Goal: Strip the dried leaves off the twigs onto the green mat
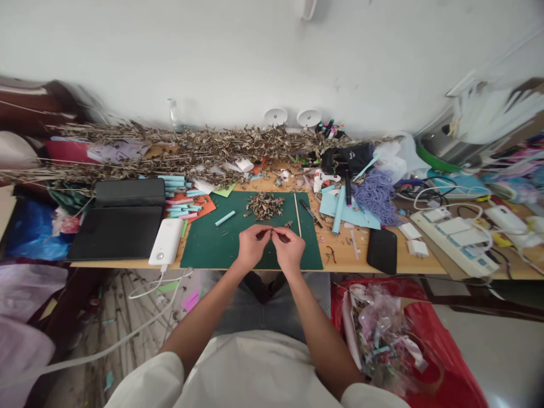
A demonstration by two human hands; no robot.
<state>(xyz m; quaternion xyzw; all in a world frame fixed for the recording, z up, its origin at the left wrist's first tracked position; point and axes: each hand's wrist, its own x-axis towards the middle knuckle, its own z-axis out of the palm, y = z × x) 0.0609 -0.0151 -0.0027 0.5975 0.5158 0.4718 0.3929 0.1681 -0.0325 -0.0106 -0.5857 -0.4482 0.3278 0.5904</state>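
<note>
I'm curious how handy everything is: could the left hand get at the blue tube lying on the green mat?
Probably yes: nothing large seems to stand between the left hand and the blue tube on the green mat, though that hand appears to meet the right hand.

Two hands (254,247) (289,247), one mat (212,246), two white discs (276,117) (309,118), one bottle (174,117)

Leaves (266,205) on mat (212,243), phone (382,250) right — bottle (174,116) behind
</note>
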